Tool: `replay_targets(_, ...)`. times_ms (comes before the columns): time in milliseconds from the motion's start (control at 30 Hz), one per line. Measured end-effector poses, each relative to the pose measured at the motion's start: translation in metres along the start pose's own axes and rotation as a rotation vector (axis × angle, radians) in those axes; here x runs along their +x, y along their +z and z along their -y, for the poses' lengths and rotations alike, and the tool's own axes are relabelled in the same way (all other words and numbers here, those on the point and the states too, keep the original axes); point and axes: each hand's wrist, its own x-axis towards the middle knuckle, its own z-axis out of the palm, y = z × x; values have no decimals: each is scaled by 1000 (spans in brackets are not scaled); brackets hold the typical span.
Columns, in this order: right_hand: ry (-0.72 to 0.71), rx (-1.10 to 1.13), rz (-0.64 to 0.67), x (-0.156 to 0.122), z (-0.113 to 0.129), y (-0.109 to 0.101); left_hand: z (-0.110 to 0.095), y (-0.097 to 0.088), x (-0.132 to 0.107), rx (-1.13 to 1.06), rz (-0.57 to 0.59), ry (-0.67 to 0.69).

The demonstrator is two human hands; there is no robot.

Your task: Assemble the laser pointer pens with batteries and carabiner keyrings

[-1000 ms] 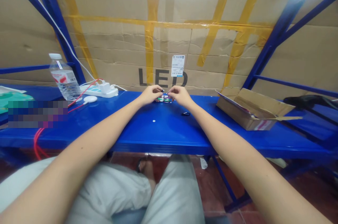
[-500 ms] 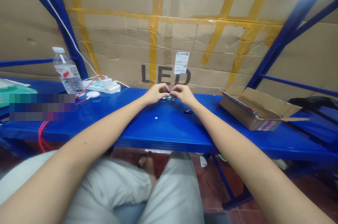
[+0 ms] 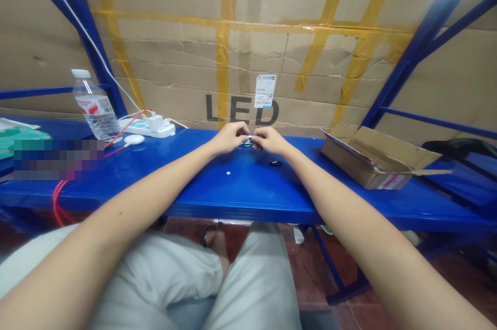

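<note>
Near the back of the blue table (image 3: 248, 185), my left hand (image 3: 231, 137) and my right hand (image 3: 269, 140) almost meet. Both hands have thumb and fingers pinched together around something too small to make out. Just beneath the fingertips shows a small shiny, greenish multicoloured item (image 3: 247, 143), partly covered by my left fingers. A small black loop-shaped piece, like a carabiner (image 3: 275, 163), lies on the table below my right hand. Closer to me rests a tiny white disc (image 3: 228, 173).
An open cardboard box (image 3: 373, 161) stands at the right. To the left are a water bottle (image 3: 95, 107), a white power strip (image 3: 149, 127), a white round plug-like piece (image 3: 134, 140) and a red cable (image 3: 58, 200). A large cardboard sheet (image 3: 174, 71) backs the table.
The view has shifted slightly. My hands stay together, with small finger movements; the dark bit seen between the fingertips before no longer shows there.
</note>
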Motion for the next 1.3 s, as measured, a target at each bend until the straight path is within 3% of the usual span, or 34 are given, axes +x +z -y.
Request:
replay_targets(200,13,102,8,-1,4,-2,-5,-2,-1,-62,9,22)
replay_targets(300,-9,94,-21,-1,7,-3,-6,-2,0,32,-4,42)
replay_targets(467,-17,45,-26,0,7,-4,-4,0,4,215,44,-44)
replay_targets(600,-44,-88,-20,-1,4,-4,-2,0,4,112,93,-80)
replay_targets(700,-56,-97,-13,-1,2,-4,1,2,3,-14,64,-86)
replay_targets(800,-33,-36,6,-1,-2,-5,1,5,2,-58,35,-66)
replay_targets(933,3,92,35,0,-5,-5,-3,7,-1,75,11,-4)
replay_targets(1100,74,178,48,-1,-5,-3,-6,6,-3,241,82,57)
replay_targets(1300,145,354,63,-3,-2,-5,-10,3,-3,175,54,107)
